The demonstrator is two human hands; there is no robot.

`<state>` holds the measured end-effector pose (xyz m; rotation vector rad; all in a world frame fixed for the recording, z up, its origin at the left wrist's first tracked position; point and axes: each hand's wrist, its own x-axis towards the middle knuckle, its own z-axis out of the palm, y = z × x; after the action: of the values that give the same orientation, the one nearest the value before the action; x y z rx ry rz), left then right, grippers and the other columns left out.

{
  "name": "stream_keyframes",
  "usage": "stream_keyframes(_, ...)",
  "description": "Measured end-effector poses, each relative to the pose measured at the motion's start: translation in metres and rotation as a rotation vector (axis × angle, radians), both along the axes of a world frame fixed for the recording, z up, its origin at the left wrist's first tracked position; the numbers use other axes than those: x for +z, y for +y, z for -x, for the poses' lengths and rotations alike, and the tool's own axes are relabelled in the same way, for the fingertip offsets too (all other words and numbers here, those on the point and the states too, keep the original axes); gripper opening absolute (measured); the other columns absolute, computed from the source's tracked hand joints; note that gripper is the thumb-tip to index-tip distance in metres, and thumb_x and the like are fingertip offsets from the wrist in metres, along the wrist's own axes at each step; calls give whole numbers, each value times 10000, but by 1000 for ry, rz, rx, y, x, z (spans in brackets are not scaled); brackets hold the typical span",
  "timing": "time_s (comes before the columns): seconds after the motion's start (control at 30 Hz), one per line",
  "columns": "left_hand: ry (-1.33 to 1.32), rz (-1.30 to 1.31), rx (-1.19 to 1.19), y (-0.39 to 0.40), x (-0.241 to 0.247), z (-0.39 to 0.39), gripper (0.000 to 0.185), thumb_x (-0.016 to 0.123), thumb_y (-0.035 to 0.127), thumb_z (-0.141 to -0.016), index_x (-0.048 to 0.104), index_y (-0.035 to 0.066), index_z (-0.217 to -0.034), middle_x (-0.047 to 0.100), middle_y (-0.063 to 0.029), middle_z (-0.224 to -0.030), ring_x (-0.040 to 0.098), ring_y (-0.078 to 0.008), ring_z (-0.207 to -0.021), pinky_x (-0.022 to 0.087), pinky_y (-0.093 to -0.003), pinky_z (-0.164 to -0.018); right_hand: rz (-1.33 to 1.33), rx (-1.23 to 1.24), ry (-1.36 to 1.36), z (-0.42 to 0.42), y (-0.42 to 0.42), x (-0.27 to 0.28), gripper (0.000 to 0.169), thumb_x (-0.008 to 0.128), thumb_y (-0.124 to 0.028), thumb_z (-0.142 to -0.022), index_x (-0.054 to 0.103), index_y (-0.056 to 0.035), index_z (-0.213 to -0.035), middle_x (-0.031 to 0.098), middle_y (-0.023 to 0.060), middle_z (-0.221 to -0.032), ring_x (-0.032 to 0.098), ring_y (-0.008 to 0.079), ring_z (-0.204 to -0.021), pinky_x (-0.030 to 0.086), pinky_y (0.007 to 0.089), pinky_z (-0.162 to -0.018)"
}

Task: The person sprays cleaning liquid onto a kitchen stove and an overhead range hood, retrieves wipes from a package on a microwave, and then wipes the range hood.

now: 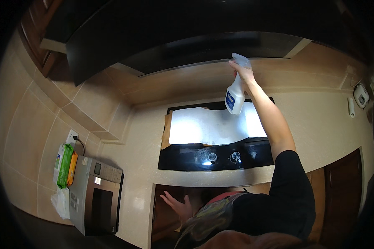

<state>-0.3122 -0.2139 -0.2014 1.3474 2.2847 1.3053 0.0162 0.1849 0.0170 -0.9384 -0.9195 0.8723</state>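
Note:
My right hand (pixel 243 72) grips the neck of a white plastic spray bottle (pixel 235 96) with a blue label, its nozzle raised near the lower edge of a black range hood (pixel 205 51). Beneath the bottle, a bright white sheet (pixel 205 127) covers much of a black cooktop (pixel 187 158), with brown cardboard (pixel 166 132) showing at its left side. Two round control knobs (pixel 235 156) sit at the cooktop's front. Low in the view, my left hand (pixel 177 204) hangs in front of the counter, fingers spread and holding nothing.
At the left stands a silver microwave oven (pixel 95 196) with green (pixel 64 166) and orange (pixel 72 169) packs of wipes on it. A plug sits in the wall socket (pixel 71 137) behind. A small white appliance (pixel 361 96) and a white tube (pixel 351 107) are at the far right.

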Motion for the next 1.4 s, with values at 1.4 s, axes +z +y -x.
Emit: stream_keyframes(1.4,10,96,-370,136,-59,184,1087,766,350,-694,115,55,-1513,46,-365,-1500,127,-533,-1379,148,-577,-1117,-307,98,-304,319,43,60,320,778,-323,-787,642,-60,-906,547,-5,-631,478,91,-525,399,254,-518)
